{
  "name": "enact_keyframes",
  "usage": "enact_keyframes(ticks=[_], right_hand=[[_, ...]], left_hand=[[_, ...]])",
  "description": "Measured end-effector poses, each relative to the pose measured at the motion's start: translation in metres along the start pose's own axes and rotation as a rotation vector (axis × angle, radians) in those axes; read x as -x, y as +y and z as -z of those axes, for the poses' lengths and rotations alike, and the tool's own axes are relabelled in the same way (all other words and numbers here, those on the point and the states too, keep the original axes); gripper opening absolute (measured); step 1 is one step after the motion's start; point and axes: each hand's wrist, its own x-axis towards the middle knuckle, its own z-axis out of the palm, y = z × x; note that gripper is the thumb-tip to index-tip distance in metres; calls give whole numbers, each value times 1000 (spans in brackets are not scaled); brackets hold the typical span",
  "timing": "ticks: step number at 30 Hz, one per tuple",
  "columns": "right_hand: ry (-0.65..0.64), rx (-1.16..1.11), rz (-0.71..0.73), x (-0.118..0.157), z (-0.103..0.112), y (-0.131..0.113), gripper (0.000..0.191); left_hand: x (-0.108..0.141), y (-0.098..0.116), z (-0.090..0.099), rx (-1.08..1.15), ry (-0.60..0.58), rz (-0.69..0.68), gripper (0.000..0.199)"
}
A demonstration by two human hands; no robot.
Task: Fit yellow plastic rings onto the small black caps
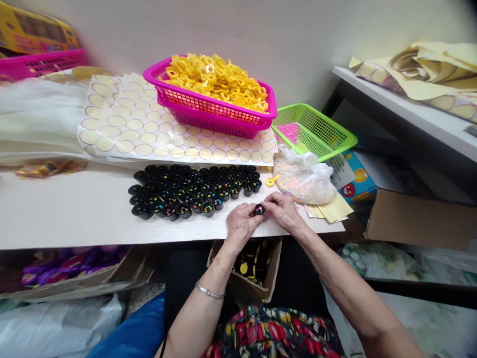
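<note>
My left hand [240, 221] is closed around a small black cup [260, 209] near the table's front edge. Small bits of colour, one of them pink, show inside that cup. On its other side, my right hand [283, 211] has its fingers pinched together at the cup's rim; whatever they hold is too small to make out. To the left stand rows of similar black cups [184, 210] with colourful bits inside. Just beyond my right hand lies a clear plastic bag [303, 179] of pastel bits, with one yellow ring piece [270, 182] beside it.
A pink basket [212, 117] heaped with yellow ring pieces rests on sheets of round stickers [145, 149]. Behind the bag, a green basket [335, 141] holds pink bits. Below the table edge, a cardboard box [274, 278] contains black and yellow pieces. A shelf [410, 109] juts in at right.
</note>
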Motion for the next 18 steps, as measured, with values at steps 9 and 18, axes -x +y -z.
enact_keyframes(ticks=[9, 18], right_hand=[[-27, 222, 303, -28, 14, -19, 11], [-20, 149, -63, -10, -3, -5, 18]], left_hand=[[0, -4, -3, -8, 42, -20, 24], [0, -4, -5, -9, 39, -19, 26]])
